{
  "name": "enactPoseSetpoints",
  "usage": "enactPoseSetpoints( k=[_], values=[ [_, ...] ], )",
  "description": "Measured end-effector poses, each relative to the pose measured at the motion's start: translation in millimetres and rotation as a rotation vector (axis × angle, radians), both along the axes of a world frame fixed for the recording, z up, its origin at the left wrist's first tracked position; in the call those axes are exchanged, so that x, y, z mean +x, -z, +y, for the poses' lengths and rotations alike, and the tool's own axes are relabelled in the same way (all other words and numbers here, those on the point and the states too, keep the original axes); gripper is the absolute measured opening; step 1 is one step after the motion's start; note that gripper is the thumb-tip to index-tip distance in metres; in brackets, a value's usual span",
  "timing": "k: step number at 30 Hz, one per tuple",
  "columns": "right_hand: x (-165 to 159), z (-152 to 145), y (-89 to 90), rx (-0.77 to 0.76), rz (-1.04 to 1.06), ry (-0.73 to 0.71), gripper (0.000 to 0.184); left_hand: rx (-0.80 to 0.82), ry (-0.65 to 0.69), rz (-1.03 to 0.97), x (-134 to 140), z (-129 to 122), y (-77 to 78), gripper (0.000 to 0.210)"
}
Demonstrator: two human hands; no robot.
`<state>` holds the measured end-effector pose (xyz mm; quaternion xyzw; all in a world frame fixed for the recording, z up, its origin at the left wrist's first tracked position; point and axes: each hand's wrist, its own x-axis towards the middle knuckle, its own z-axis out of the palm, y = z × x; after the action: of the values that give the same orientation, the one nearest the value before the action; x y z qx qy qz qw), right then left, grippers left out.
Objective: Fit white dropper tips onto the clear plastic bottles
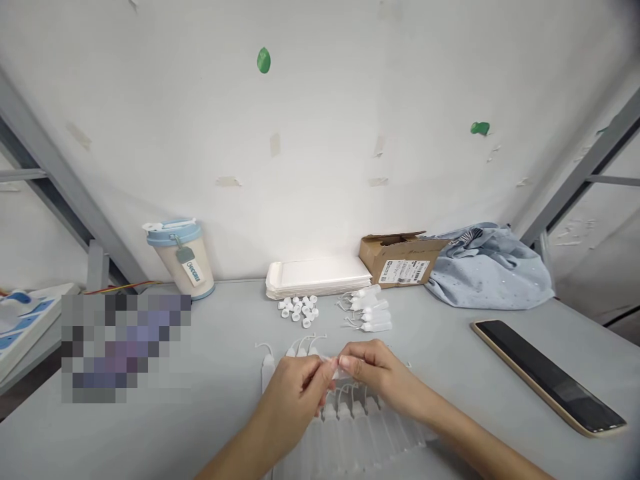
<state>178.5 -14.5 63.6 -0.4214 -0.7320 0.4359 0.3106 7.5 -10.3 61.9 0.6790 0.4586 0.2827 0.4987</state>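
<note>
My left hand (pixel 295 397) and my right hand (pixel 373 370) meet at the middle of the table, fingertips pinched together. Between them shows part of a small translucent plastic piece (pixel 341 375), mostly hidden by the fingers. Beneath and in front of my hands lies a row of clear plastic squeeze bottles (pixel 350 437) with white necks and thin curled strips at their tops. More necks with strips poke out behind my left hand. Farther back are a pile of small white caps (pixel 299 309) and a group of small white bottles (pixel 373 313) with thin strips.
Behind the caps is a stack of white flat packets (pixel 320 277). To its right stand an open cardboard box (pixel 403 261) and a light blue cloth (pixel 493 270). A phone (pixel 547 373) lies at right. A tumbler (pixel 183 257) and a blurred patch are at left.
</note>
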Motion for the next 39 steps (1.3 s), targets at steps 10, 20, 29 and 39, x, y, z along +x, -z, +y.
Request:
enactPoseSetpoints(
  k=[10,20,29,39],
  values=[
    [59,41,6.0,0.816,-0.207,0.744,0.028,0.615,-0.156,0.435,-36,52,5.6,0.026],
    [74,60,18.9,0.781,-0.498,0.38,0.02,0.716,0.206,0.539,-29,86,15.5,0.034],
    [84,67,25.6,0.764,-0.582,0.351,0.015,0.642,0.26,0.659,-28,94,14.9,0.029],
    [78,61,21.8,0.81,-0.622,0.389,0.017,0.6,0.212,0.648,-28,88,5.7,0.024]
  ],
)
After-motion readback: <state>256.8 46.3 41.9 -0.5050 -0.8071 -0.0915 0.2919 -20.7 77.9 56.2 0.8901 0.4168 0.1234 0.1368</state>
